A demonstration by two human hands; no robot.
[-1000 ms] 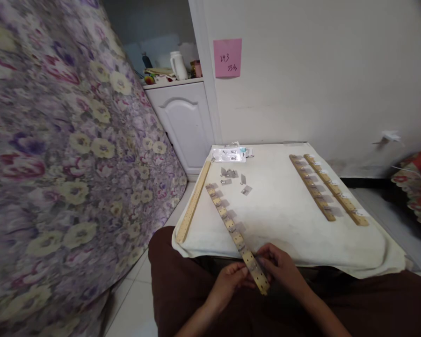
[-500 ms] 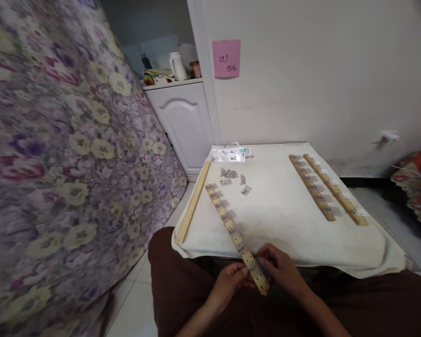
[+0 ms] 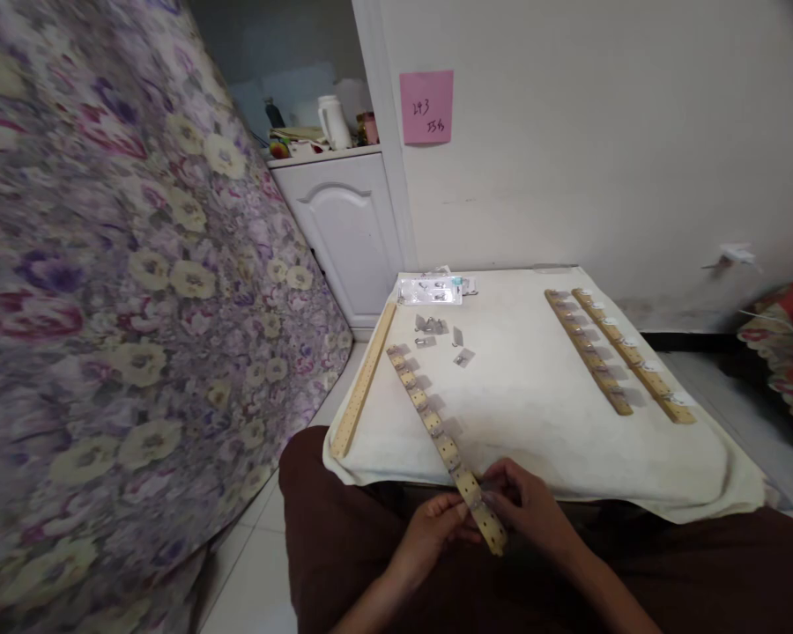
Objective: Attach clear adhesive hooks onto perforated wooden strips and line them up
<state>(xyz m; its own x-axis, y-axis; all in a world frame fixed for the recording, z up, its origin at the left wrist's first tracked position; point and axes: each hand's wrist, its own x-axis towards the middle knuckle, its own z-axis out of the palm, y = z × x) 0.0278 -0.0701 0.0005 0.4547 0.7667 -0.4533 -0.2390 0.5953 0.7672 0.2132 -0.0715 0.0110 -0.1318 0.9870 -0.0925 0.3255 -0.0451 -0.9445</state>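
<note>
A long wooden strip with holes and small metal clips point(image 3: 436, 431) lies diagonally over the near edge of a table covered in white cloth point(image 3: 542, 414). My left hand point(image 3: 436, 524) pinches the strip's near end from the left. My right hand point(image 3: 532, 511) closes on the same end from the right, fingertips at a small metal piece on the strip. Loose metal clips point(image 3: 442, 339) lie further back on the cloth.
A plain wooden strip point(image 3: 363, 383) lies along the table's left edge. Two strips with clips point(image 3: 618, 352) lie at the right. A clear packet point(image 3: 431, 289) sits at the back. A flowered fabric point(image 3: 106, 291) rises at the left; a white cabinet point(image 3: 347, 229) stands behind.
</note>
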